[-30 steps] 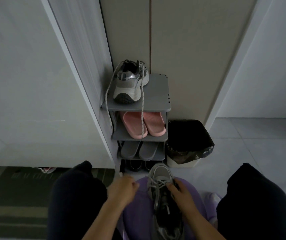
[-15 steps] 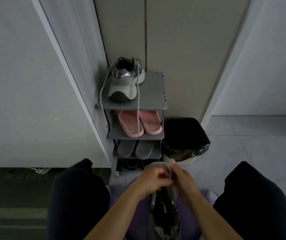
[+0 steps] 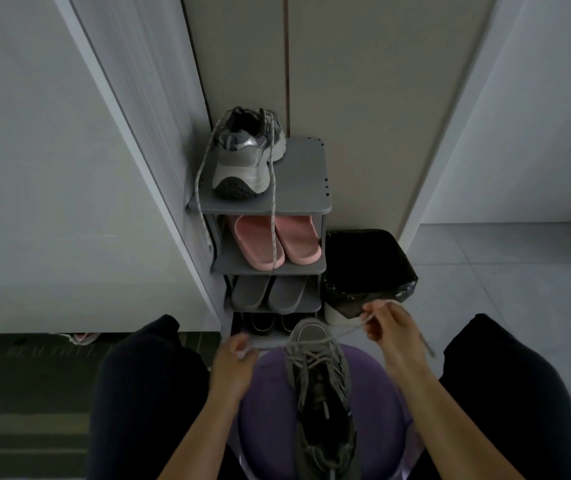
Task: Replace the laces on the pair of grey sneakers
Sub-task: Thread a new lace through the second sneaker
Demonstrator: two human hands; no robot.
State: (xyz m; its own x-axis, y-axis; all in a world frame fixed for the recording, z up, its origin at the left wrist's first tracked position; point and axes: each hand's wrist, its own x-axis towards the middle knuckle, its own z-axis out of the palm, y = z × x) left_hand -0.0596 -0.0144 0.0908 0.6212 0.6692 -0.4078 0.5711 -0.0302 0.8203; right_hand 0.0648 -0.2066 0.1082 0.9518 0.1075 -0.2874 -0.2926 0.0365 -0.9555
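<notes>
**Item 1: near sneaker** (image 3: 318,386). Grey, lying toe-away on a purple stool (image 3: 266,403) between the person's knees. Light and soft-sided; likely to slide or roll on the padded seat if tugged sideways.

**Item 2: lace** (image 3: 342,332). Threaded through the front eyelets of the near sneaker, both ends drawn outward. Thin, limp, slightly rough cord; best held by pinching close to the tip, pulling evenly on both sides.

**Item 3: right hand** (image 3: 393,327). Raised right of the toe, fingers pinching one end of the lace, which runs taut to the shoe.

**Item 4: left hand** (image 3: 233,362). Left of the toe, fingers curled; appears to grip the other end, though blurred.

**Item 5: far sneaker** (image 3: 242,161). On the top shelf of the shoe rack (image 3: 304,188), heel toward the viewer, its loose lace (image 3: 273,216) dangling past the shelves below.

**Surroundings:** pink slippers (image 3: 297,240) and grey slippers (image 3: 270,292) on lower shelves; a bin (image 3: 367,268) with a black liner beside the rack, near the right hand and the likeliest snag for a long pull.
</notes>
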